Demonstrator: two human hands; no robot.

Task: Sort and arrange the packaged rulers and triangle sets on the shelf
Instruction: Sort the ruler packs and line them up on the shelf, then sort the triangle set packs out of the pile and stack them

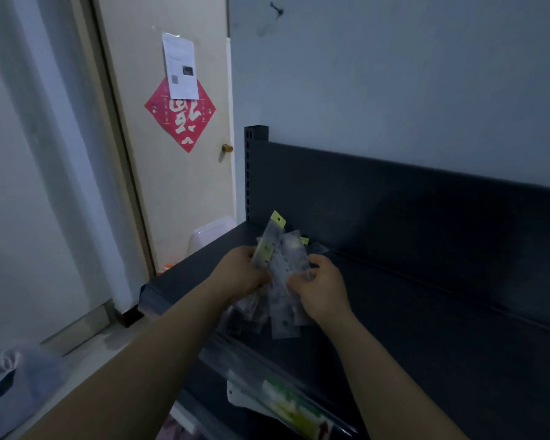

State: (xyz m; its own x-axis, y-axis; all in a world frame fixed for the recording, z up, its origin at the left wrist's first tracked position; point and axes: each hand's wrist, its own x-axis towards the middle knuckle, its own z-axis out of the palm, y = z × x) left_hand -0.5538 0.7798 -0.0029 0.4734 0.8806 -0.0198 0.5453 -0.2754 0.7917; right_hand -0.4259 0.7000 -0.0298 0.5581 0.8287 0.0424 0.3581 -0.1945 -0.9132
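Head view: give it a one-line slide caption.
Left hand and right hand grip fanned packaged rulers at a dark shelf.

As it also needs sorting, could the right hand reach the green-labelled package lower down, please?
Probably not yet: the right hand grips the ruler packs with the left hand, though nothing seems to cover the green-labelled package.

A fanned bundle of packaged rulers [281, 271] in clear plastic sleeves stands nearly upright over the near left part of the dark shelf [426, 296], gripped on its left side by the left hand [238, 274] and on its right by the right hand [323, 287]. The tallest sleeve ends in a yellow hang tab [278, 218] with a punched hole, and the lower ends splay out below the hands. On a lower level lies another clear package [286, 404], blurred, with green and yellow print and a white tab
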